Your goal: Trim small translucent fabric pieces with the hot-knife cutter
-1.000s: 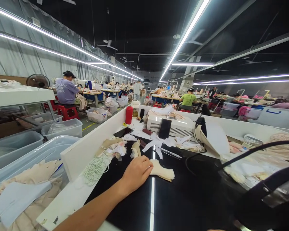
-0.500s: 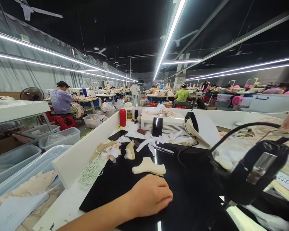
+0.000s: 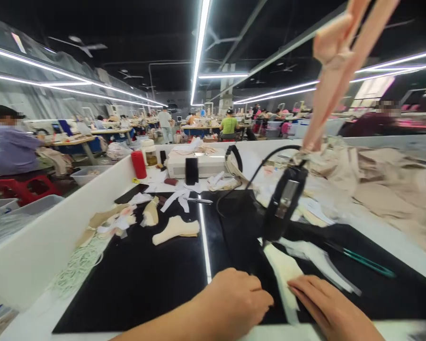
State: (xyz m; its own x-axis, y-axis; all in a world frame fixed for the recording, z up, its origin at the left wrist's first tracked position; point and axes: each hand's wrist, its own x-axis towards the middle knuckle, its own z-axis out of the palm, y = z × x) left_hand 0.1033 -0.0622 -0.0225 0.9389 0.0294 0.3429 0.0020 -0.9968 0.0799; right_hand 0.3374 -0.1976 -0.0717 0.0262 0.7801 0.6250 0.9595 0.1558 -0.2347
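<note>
My left hand (image 3: 232, 300) rests low over the black mat (image 3: 135, 284) with its fingers curled closed; whatever they may hold is hidden. Just to the right, the fingers of my right hand (image 3: 328, 303) are pressed together on the edge of a long cream foam piece (image 3: 284, 267). The foam's far tip lies under the lower end of a black hand-held power tool (image 3: 286, 201). This tool hangs from twisted pink fabric strips (image 3: 330, 90) and has a black cable. Right of the foam lie a whitish curved strip (image 3: 315, 258) and green-handled tweezers (image 3: 369, 263).
Another cream foam piece (image 3: 175, 229) lies left of centre. Beyond are a pen (image 3: 200, 201), a phone (image 3: 191, 170), a white machine (image 3: 211, 163) and a red container (image 3: 138, 164). Pale green cord (image 3: 80, 265) sits left, beige fabric (image 3: 386, 189) right. A co-worker (image 3: 12, 142) sits far left.
The view has swung right. My right hand has come into view on the cream foam piece beneath the hanging tool. My left hand stays closed, now beside that foam.
</note>
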